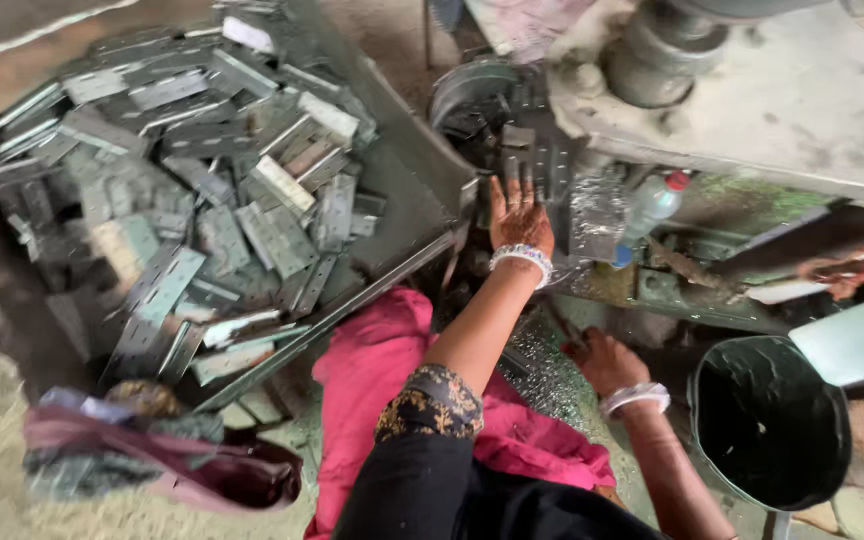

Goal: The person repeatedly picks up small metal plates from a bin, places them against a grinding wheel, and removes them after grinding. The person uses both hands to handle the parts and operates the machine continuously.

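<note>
At nine o'clock from you lies the heap of grey punched metal plates (202, 190), spilling down a slanted metal tray (402, 190). Your left hand (518, 215) reaches to twelve o'clock, fingers spread flat and released, palm pressing on the small stack of plates (532, 160) at the mouth of the press machine (752, 90). So the step in hand looks like seating a plate at the machine. The next move, I judge, calls for squaring that plate and pulling your fingers clear. Your right hand (604, 360) rests low at three o'clock, loosely curled on metal shavings (542, 370); what it grips, I cannot tell. A black bucket (772, 420) stands farther right.
</note>
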Action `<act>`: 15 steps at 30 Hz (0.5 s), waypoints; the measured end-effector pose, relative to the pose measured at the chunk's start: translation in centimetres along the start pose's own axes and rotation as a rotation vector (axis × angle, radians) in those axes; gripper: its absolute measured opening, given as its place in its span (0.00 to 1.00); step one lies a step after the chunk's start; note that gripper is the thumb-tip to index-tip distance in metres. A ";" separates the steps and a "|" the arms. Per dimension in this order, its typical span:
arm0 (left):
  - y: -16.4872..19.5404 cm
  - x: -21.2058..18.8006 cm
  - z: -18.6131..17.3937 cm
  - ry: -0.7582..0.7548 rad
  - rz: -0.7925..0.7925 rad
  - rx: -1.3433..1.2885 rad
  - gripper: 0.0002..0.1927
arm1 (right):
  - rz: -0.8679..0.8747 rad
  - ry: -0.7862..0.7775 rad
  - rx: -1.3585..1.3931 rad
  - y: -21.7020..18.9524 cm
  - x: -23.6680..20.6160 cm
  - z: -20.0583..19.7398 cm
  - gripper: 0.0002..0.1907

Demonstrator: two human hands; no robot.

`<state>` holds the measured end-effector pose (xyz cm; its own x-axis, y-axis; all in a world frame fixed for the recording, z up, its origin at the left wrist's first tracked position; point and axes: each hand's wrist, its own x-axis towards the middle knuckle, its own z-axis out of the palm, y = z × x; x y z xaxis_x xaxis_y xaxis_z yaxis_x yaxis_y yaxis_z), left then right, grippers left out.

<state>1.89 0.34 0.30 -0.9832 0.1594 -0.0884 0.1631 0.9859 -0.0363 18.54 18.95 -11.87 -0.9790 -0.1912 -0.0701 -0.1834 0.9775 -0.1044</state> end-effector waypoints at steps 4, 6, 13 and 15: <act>0.7 0.4 -0.3 0.026 0.006 0.057 0.28 | 0.352 -0.038 0.336 -1.6 -2.1 2.9 0.25; 0.2 -0.4 -0.1 0.119 -0.005 0.052 0.29 | 0.372 -0.064 0.344 -2.5 -2.8 3.1 0.25; -12.0 -7.7 1.5 0.277 0.149 -0.501 0.12 | 0.287 0.425 0.526 -3.9 -3.2 -6.2 0.22; -19.2 -7.3 0.9 0.544 -0.006 -0.393 0.16 | 0.249 0.460 0.459 -4.5 -2.0 -9.1 0.21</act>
<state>6.04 -19.77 0.74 -0.9019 0.0552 0.4285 0.2171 0.9154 0.3390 20.53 15.75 -2.25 -0.9437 0.1903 0.2706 0.0081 0.8310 -0.5562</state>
